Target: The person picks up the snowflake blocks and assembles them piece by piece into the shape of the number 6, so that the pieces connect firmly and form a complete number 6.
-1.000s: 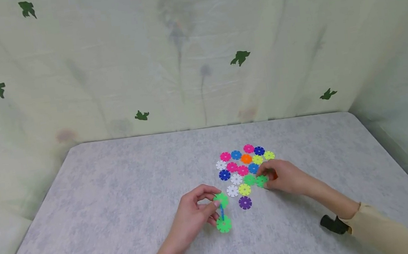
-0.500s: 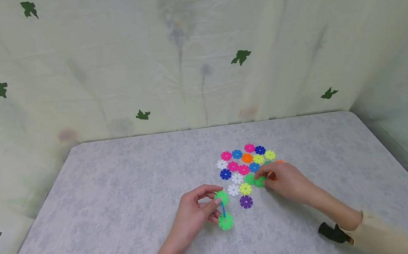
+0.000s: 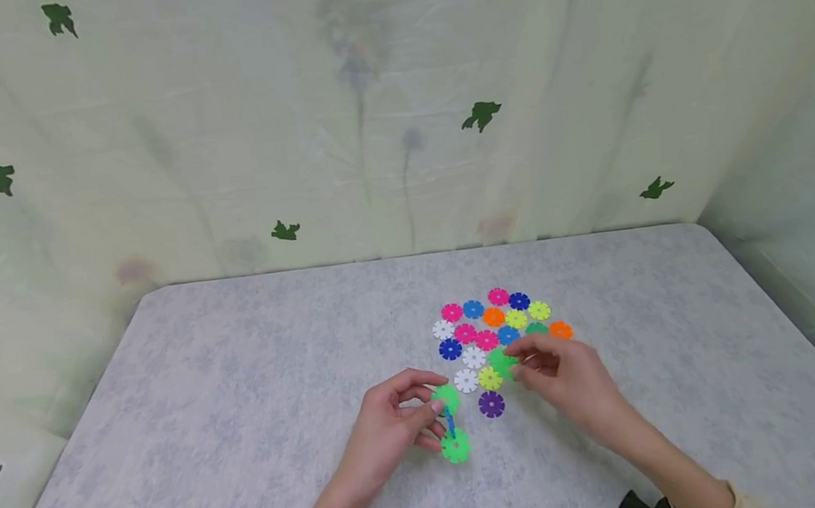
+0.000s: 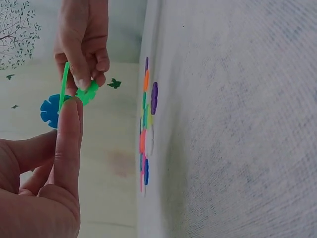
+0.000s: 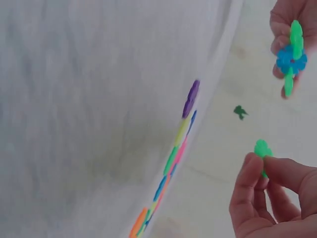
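Observation:
My left hand [image 3: 390,419] holds a small build of interlocking discs between thumb and fingers, above the table. It consists of an upper green disc [image 3: 446,400], a lower green disc [image 3: 455,446] and a blue disc [image 5: 286,60] set crosswise between them. My right hand [image 3: 571,382] pinches a single green notched disc [image 5: 262,148] at its edge, raised off the table. In the head view this disc overlaps the loose discs behind it. A gap separates the two hands there.
Loose notched discs lie flat right of centre, among them a purple disc [image 3: 492,404], a white disc [image 3: 466,381] and an orange disc [image 3: 560,329]. The grey table [image 3: 242,390] meets a pale curtain [image 3: 214,142] at the back.
My right hand has lifted the green disc from the group and moved slightly left with it, uncovering orange and green discs behind. My left hand stays nearly still with its build.

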Demonstrator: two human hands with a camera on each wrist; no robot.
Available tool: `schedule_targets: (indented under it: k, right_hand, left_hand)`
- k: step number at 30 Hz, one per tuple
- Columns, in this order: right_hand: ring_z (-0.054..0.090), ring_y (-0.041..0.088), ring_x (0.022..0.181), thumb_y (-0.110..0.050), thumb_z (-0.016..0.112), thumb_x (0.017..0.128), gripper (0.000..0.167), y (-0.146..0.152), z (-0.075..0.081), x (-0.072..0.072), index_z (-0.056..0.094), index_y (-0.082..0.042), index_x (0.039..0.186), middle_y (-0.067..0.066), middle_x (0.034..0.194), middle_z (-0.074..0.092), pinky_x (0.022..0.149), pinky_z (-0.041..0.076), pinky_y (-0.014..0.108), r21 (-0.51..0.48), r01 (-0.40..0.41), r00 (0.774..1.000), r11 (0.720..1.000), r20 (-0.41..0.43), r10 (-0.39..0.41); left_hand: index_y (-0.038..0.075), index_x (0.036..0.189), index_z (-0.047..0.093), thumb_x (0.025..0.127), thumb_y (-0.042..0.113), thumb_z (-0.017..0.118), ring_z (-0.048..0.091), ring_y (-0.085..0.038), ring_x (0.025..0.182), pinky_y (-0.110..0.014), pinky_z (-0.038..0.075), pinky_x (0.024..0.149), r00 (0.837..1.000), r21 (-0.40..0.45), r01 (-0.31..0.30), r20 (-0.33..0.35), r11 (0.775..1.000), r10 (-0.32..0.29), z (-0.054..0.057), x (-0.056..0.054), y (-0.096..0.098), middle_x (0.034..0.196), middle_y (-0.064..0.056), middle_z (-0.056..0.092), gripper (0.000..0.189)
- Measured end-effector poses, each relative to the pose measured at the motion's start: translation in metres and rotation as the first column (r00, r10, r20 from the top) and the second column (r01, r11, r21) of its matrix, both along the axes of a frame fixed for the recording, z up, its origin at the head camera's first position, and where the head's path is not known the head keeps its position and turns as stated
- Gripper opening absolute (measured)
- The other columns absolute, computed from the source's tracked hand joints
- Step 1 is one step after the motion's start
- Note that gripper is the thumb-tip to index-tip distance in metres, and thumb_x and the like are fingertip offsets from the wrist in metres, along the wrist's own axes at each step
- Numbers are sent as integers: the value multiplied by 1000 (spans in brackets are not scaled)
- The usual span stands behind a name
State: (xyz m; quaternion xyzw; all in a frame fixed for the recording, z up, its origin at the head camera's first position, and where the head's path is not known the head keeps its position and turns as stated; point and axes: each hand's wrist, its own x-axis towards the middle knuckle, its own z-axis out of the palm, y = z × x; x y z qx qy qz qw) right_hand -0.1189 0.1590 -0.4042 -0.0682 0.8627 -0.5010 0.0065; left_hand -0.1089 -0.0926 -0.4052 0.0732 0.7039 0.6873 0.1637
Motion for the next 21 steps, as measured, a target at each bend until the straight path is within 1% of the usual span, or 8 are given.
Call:
schedule_targets:
  k: [3, 7, 10, 15, 19, 21]
  right_hand:
    - [65, 19, 85, -4, 73, 88, 21, -6, 2, 10, 71, -12, 108, 1, 96, 68, 72, 56, 25, -67, 11, 1000, 998, -8, -12]
    - [65, 17, 88, -5, 73, 89, 22, -15, 5, 20, 71, -13, 109, 0, 100, 68, 72, 57, 27, -142, 26, 999, 990, -20, -29]
    - [66, 15, 88, -6, 72, 89, 22, -20, 6, 26, 72, -15, 110, -3, 100, 68, 74, 57, 29, -171, 34, 999, 985, -29, -39]
    - [66, 15, 88, -9, 71, 90, 23, -28, 8, 32, 72, -21, 109, -5, 100, 69, 76, 57, 29, -194, 36, 999, 980, -14, -39]
    - [67, 21, 89, -8, 71, 90, 23, -31, 8, 34, 72, -23, 108, -4, 99, 69, 76, 57, 30, -231, 48, 999, 972, -5, -50]
    - [67, 24, 90, -7, 71, 90, 22, -32, 7, 35, 72, -22, 107, -3, 99, 69, 77, 57, 31, -255, 37, 999, 966, -6, -40]
  left_hand:
    - [-2, 120, 63, 92, 2, 66, 68, -23, 67, -41, 59, 62, 1000, 13, 27, 8, 1000, -27, -1, 0, 0, 90, -12, 59, 28]
    - [0, 119, 64, 92, 5, 66, 67, -23, 66, -41, 58, 61, 999, 8, 32, 16, 999, -33, 0, 0, 1, 92, -12, 60, 27]
    - [0, 120, 64, 93, 7, 67, 67, -23, 64, -41, 58, 60, 998, 13, 40, 40, 999, -41, 2, 1, 2, 93, -13, 60, 28]
    - [0, 120, 63, 92, 8, 68, 66, -21, 62, -41, 58, 58, 995, 33, 50, 81, 998, -52, 4, 2, 2, 94, -12, 60, 29]
    - [2, 117, 65, 92, 8, 68, 66, -20, 62, -40, 58, 57, 993, 49, 63, 94, 997, -67, 5, 3, 2, 92, -12, 61, 26]
    - [3, 115, 66, 91, 7, 69, 66, -20, 61, -39, 58, 57, 992, 53, 77, 93, 996, -82, 5, 4, 2, 91, -12, 62, 24]
